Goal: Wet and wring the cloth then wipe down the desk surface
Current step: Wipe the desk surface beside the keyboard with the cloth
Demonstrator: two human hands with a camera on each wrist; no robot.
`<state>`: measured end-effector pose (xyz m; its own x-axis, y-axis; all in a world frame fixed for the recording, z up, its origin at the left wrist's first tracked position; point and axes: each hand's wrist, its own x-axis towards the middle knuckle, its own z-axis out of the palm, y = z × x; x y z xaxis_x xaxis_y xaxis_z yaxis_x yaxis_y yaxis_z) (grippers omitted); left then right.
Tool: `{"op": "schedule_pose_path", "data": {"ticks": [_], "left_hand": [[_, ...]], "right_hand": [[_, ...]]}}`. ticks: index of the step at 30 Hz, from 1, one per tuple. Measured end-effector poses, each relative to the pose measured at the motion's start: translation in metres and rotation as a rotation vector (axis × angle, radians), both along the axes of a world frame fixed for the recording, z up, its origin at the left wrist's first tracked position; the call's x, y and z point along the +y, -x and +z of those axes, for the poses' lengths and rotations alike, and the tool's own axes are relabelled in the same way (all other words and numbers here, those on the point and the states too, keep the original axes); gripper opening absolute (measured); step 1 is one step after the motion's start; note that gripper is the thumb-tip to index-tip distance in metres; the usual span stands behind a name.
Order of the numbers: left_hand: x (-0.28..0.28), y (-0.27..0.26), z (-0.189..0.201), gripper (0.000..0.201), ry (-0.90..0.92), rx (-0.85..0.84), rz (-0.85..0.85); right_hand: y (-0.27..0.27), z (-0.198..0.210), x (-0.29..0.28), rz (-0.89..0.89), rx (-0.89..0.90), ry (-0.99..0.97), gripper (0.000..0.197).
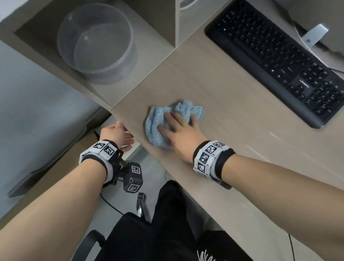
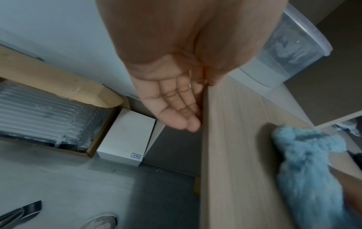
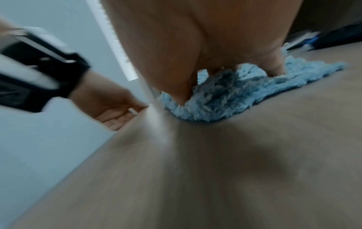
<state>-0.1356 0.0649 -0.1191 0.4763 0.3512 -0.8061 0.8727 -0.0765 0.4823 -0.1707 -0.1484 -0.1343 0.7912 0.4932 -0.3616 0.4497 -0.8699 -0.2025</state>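
Looking down from the head camera, we see our right hand lying palm-down on a fluffy light-blue cloth, which sits bunched on the pale wood-grain desk close to its left front corner. Our fingers are straight and slightly spread, pressing the cloth flat against the surface rather than gripping it. From the right wrist camera, blurred, the fingertips sink into the pile and the cloth fans out to the right beneath them.

Our left hand is at the desk's left edge, just beside the cloth but not touching it. In the left wrist view its fingers are straight and held close together, palm open, alongside the edge of the desktop; the thumb seems to rest on top at the rim, though we cannot tell how firmly.

Beyond the cloth, a clear round plastic basin stands on a lower shelf at the back left. A black keyboard lies at an angle on the right of the desk, well apart from the cloth. Below the desk's left side, an open cardboard box with plastic air-cushion packing and a white box sit on the grey floor. Our dark trousers show at the bottom.
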Motion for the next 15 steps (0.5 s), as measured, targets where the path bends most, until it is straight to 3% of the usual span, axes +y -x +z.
{"op": "schedule_pose_path", "data": {"ticks": [3,6,11,15], "left_hand": [[-0.011,0.025,-0.001,0.026,0.013,-0.044,0.020],[-0.029,0.050,-0.002,0.019,0.036,-0.072,0.016],[-0.045,0.060,0.002,0.008,0.057,-0.099,0.085],[-0.046,0.052,0.003,0.017,0.063,-0.052,0.114]], "right_hand": [[0.060,-0.001,-0.028,0.116,0.027,-0.031,0.073],[0.097,0.000,-0.084,0.122,0.028,0.006,0.063],[0.085,0.013,-0.165,-0.281,0.059,0.077,0.061],[0.072,0.005,-0.140,-0.432,0.042,0.116,0.059]]}}
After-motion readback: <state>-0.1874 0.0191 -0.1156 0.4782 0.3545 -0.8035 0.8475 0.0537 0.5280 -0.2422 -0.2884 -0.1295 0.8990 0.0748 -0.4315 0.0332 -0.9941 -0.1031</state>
